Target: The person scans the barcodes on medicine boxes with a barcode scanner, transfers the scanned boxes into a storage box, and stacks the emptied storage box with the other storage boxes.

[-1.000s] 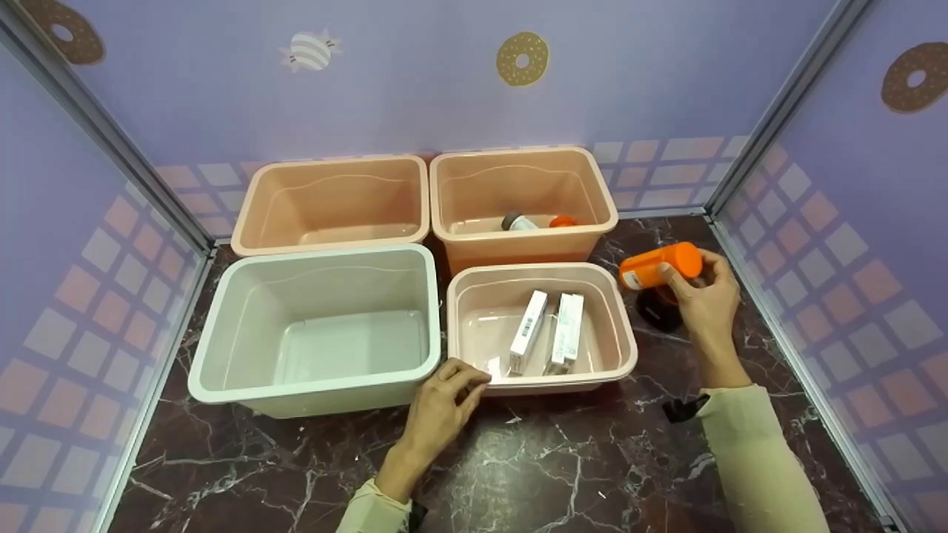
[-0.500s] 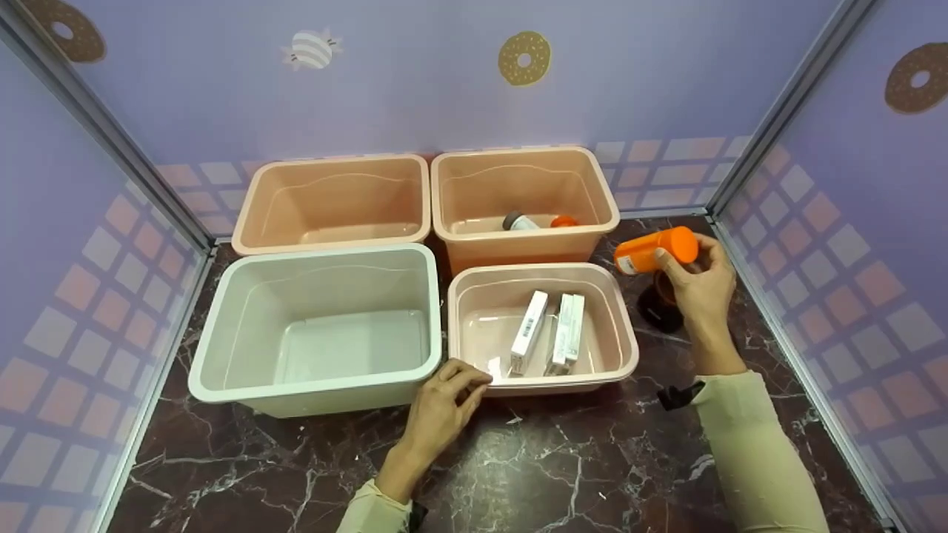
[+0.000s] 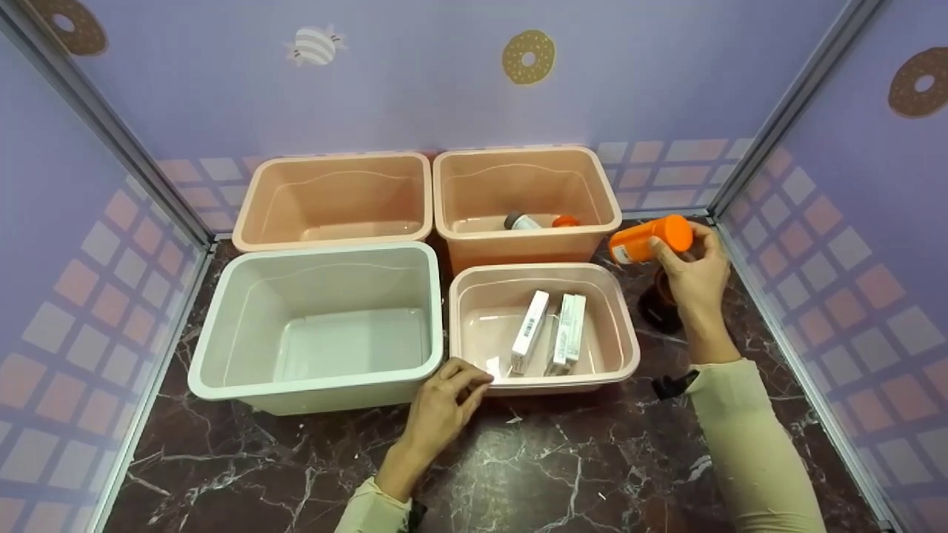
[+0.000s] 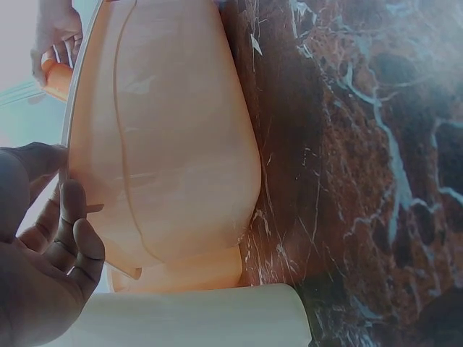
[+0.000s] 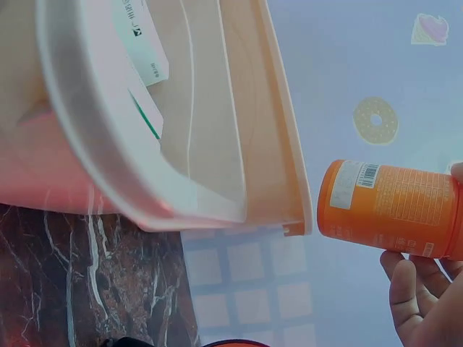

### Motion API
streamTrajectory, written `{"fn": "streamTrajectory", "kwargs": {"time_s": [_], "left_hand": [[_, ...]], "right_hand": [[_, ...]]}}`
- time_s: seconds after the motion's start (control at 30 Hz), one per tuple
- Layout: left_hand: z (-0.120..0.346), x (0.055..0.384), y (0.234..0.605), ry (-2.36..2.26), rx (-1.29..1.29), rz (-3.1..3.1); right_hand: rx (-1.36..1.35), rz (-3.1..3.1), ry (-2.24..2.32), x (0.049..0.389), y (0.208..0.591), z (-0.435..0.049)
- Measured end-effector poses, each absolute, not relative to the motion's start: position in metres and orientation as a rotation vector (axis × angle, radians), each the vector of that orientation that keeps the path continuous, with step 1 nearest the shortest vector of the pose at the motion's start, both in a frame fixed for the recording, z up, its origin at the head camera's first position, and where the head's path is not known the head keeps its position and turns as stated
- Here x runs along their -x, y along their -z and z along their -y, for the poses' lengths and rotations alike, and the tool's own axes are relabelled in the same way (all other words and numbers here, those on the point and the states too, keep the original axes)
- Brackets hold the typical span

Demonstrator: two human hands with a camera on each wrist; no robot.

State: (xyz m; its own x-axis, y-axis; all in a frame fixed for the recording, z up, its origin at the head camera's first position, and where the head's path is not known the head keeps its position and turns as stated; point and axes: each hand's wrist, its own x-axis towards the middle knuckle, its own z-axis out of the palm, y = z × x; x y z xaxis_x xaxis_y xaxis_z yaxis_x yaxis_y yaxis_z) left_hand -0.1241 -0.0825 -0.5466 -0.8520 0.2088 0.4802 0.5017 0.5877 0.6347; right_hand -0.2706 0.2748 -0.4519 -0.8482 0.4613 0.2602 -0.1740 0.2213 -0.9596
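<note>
My right hand (image 3: 700, 281) holds an orange bottle (image 3: 638, 240) with an orange cap, tilted on its side, just off the right edge of the back right peach bin (image 3: 529, 235). In the right wrist view its printed label (image 5: 352, 182) with a barcode faces the camera. With thumb and fingers, my left hand (image 3: 438, 403) pinches the front left rim of the small pale pink bin (image 4: 173, 123). Inside that bin lie slim white boxes (image 3: 530, 332). A dark, round container (image 3: 656, 307) stands on the table below my right hand, partly hidden by it.
A large pale green bin (image 3: 318, 389) stands front left, close to the pink one. Behind it is another peach bin (image 3: 333, 243). The back right bin contains a white bottle (image 3: 524, 223) with a grey cap and an orange item (image 3: 566, 221). Purple walls enclose the marbled table (image 3: 563, 459).
My right hand has lifted the orange bottle up and slightly left, towards the back right bin, showing more of the dark container. The left hand has stayed on the pink bin's rim.
</note>
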Motion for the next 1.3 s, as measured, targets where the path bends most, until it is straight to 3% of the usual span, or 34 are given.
{"fn": "streamTrajectory", "kwargs": {"time_s": [1.3], "left_hand": [[0.083, 0.125, 0.546, 1.118, 0.570, 2.495]], "right_hand": [[0.235, 2.063, -1.634, 0.308, 0.434, -0.248]]}}
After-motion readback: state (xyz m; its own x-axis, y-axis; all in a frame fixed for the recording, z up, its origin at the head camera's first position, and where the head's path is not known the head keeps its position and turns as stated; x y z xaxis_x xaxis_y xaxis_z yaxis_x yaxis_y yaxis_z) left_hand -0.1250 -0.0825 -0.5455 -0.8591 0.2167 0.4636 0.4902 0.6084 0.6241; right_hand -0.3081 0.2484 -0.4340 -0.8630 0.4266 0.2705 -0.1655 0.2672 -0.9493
